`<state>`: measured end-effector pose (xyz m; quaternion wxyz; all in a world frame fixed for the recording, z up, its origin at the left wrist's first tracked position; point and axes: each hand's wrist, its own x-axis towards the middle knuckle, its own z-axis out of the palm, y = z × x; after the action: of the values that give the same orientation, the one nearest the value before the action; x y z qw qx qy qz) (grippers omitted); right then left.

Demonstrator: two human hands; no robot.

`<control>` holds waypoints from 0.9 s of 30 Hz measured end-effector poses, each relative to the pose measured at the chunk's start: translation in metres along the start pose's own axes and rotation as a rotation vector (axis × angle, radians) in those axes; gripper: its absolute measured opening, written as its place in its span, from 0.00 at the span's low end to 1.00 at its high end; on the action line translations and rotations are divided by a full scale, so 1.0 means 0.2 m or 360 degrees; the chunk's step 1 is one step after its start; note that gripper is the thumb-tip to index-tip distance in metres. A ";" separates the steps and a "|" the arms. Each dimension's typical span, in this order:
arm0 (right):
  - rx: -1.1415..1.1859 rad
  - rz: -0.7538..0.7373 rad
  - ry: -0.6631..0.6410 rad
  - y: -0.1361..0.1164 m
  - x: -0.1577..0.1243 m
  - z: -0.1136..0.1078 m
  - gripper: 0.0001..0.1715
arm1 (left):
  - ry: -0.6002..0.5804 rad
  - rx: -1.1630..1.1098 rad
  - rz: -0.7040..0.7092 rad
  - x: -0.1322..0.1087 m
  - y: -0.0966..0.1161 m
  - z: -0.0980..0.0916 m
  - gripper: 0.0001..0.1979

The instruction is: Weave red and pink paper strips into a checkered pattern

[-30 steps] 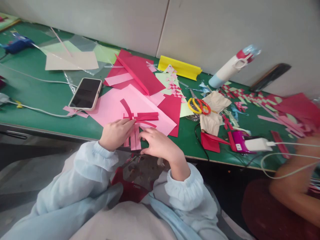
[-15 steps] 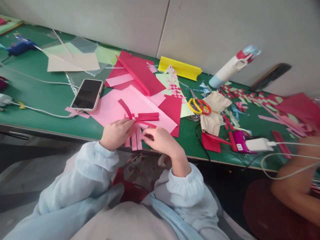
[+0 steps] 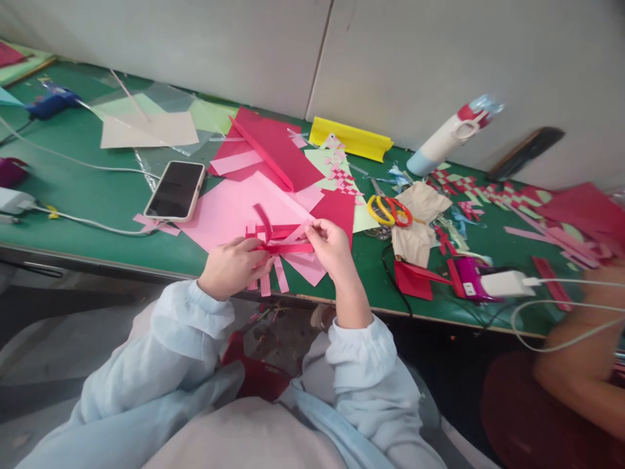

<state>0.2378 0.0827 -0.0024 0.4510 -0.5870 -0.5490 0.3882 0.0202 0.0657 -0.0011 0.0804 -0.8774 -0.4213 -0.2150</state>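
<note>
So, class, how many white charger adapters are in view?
2: a white charger adapter at far left, another at right by the purple device; others may be hidden.

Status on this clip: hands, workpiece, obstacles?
Left hand on red and pink paper strips. Right hand pinching a pale pink paper strip. Yellow-and-orange-handled scissors lie apart, to the right.

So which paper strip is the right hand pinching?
The light pink paper strip, slanting beside red paper strips into the right hand; other light pink paper strips lie nearer the left hand.
</note>
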 end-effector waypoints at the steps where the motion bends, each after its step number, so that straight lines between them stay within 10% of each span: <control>1: -0.0001 -0.0008 0.0020 0.00 0.00 0.00 0.13 | 0.0004 0.0006 0.0027 0.00 0.00 0.00 0.19; 6: -0.0157 -0.0174 0.0069 -0.04 0.00 0.00 0.12 | 0.0025 0.0044 0.0057 0.00 0.00 -0.01 0.19; 27: -0.0400 -0.0529 -0.0905 -0.19 -0.14 0.02 0.06 | -0.0097 -0.0139 -0.0185 -0.04 -0.03 0.00 0.17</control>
<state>0.2198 0.0544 0.0320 0.2613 -0.4088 -0.7841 0.3870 0.0117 0.0638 -0.0043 0.0166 -0.8603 -0.4640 -0.2107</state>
